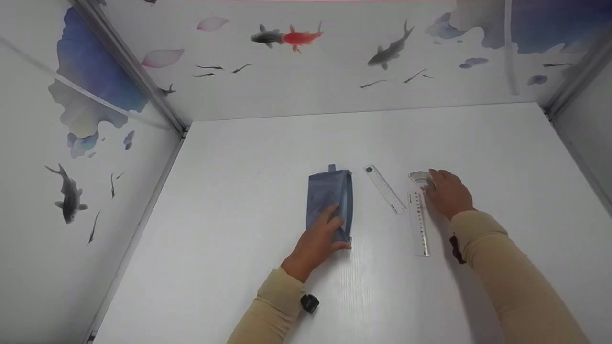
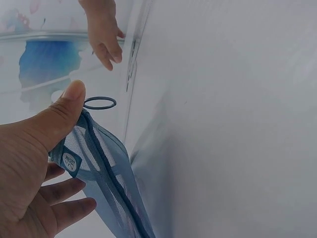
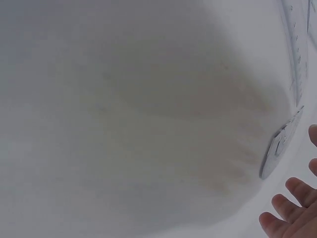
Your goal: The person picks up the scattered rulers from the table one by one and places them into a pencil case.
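Note:
A blue mesh pencil pouch (image 1: 330,198) lies lengthwise on the white table (image 1: 248,191). My left hand (image 1: 321,236) grips its near end. In the left wrist view the thumb (image 2: 67,106) lies on the pouch (image 2: 106,173) beside its round label, the fingers are curled under it, and a zipper ring (image 2: 99,102) sticks out. My right hand (image 1: 445,191) rests, fingers relaxed, at a clear protractor (image 1: 420,177), beside the far end of a clear ruler (image 1: 419,223). In the right wrist view the fingertips (image 3: 290,208) hover just off the protractor (image 3: 280,146).
A second clear ruler (image 1: 385,188) lies slanted between the pouch and the protractor. White panels printed with fish and blue blotches (image 1: 296,36) wall in the table at the back and on both sides. A ruler edge (image 3: 297,59) shows at the right wrist view's upper right.

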{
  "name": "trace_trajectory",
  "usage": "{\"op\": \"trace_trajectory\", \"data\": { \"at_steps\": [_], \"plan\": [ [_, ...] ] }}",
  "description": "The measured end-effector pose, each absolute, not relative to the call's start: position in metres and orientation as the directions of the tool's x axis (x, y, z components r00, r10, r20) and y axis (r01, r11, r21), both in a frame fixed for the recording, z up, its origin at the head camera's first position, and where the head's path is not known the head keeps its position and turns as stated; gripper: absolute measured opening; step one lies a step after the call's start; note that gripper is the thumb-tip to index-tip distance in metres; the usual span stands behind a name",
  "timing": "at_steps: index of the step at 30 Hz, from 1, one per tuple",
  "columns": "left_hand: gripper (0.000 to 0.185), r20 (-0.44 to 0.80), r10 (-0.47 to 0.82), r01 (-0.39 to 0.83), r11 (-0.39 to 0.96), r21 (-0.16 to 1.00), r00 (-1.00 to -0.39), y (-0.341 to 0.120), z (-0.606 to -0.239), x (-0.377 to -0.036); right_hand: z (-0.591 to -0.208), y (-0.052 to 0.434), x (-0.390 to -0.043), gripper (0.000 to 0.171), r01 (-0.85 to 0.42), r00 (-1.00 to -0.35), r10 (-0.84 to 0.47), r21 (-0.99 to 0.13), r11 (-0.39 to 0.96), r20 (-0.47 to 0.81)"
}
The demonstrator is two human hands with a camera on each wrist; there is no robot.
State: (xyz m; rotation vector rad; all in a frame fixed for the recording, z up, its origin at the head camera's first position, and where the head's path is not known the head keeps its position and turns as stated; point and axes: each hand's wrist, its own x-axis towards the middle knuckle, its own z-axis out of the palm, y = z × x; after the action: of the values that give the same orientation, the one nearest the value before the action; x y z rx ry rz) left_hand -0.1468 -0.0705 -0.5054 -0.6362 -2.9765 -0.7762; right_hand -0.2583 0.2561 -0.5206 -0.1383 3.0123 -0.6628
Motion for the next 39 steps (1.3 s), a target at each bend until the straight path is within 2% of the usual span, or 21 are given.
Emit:
{"op": "trace_trajectory", "data": {
  "at_steps": [10, 32, 39],
  "plan": [
    [0.049, 0.16, 0.418, 0.444, 0.78, 0.441, -0.894, -0.07, -0.508, -0.148, -0.527, 0.259, -0.264, 0.05, -0.058, -0.991, -0.107, -0.457, 0.888, -0.084],
    [0.054, 0.122, 0.402, 0.413, 0.802, 0.432, -0.907, -0.068, -0.505, -0.147, -0.533, 0.258, -0.268, 0.052, 0.02, -0.988, -0.054, -0.476, 0.879, -0.141],
    [0.055, 0.089, 0.394, 0.388, 0.796, 0.464, -0.915, -0.068, -0.501, -0.146, -0.529, 0.255, -0.265, 0.052, 0.025, -0.99, -0.048, -0.499, 0.866, -0.132]
  ]
}}
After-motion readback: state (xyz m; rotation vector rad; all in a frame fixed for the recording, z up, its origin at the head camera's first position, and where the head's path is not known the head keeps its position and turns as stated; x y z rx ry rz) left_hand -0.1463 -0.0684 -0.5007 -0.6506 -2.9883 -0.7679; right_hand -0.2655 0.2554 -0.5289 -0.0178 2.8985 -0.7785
